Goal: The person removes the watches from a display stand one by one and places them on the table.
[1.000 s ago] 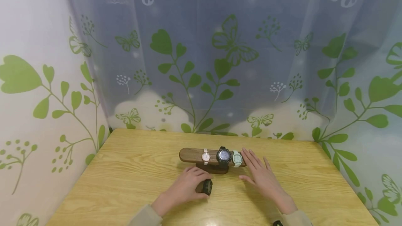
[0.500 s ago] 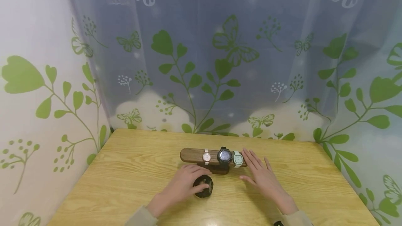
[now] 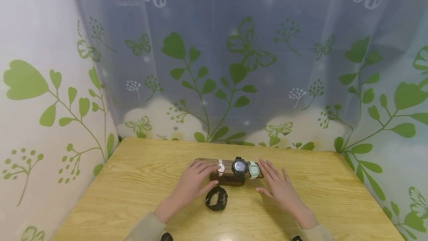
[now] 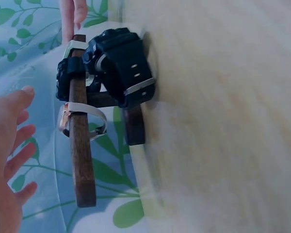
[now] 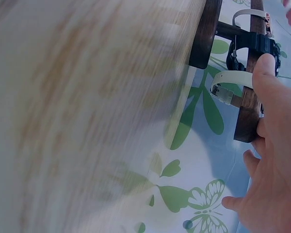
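A wooden watch stand (image 3: 228, 180) carries three watches on its bar (image 4: 82, 165): a small white-strapped watch (image 3: 220, 168), a chunky black digital watch (image 3: 239, 166) and a mint-green square watch (image 3: 254, 170). In front of the stand, another black watch (image 3: 223, 199) rests on the table with its strap looped. My left hand (image 3: 191, 179) holds nothing; its spread fingers overlap the bar's left end in the head view, while the left wrist view shows a gap between them. My right hand (image 3: 280, 189) touches the bar's right end with straight fingers, beside the mint watch.
The pale wooden table (image 3: 140, 192) lies beneath everything. Leaf-and-butterfly printed fabric (image 3: 200, 96) hangs behind it and along both sides. Small black items (image 3: 166, 237) show at the sleeves.
My left hand has let go of the black watch, which it had turned on the table, and moved up and left toward the bar's left end. The right hand stays put.
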The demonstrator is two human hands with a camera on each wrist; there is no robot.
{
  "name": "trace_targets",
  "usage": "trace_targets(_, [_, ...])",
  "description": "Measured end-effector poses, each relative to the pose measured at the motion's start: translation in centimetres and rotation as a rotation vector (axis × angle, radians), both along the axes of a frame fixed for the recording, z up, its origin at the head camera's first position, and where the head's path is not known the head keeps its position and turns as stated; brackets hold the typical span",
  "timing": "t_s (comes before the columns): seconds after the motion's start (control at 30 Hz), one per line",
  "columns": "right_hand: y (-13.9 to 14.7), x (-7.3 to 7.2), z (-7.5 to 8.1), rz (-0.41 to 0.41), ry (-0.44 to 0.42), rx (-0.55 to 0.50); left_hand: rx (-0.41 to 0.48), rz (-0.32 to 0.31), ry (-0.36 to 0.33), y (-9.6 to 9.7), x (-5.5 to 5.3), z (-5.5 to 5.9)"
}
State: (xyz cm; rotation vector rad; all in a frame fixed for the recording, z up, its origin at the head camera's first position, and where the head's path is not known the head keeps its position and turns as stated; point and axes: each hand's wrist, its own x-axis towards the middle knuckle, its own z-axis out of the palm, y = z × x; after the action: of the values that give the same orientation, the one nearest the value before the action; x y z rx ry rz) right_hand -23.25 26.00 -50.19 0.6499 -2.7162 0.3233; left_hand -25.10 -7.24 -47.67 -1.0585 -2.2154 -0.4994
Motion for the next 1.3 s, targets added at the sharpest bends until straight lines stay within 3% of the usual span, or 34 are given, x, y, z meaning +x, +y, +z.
trace_targets(0.23, [0.1,-0.1,0.1,-0.021,-0.081,0.017,-0.074,0.094,-0.026,1.1,-1.4,0.8])
trace_targets(0.57, [0.1,-0.2,-0.2,-0.019,-0.053,0.027,-0.178,0.202,-0.144,2.5,-2.7,0.5])
trace_targets(0.83, [0.1,-0.1,-0.1,-0.017,-0.047,0.015,-0.183,0.222,-0.202,2.7,-3.2,-0.3])
trace_targets(1.3, [-0.1,0.1,0.1,-0.015,-0.029,0.01,-0.174,0.216,-0.181,2.4,-3.9,-0.9])
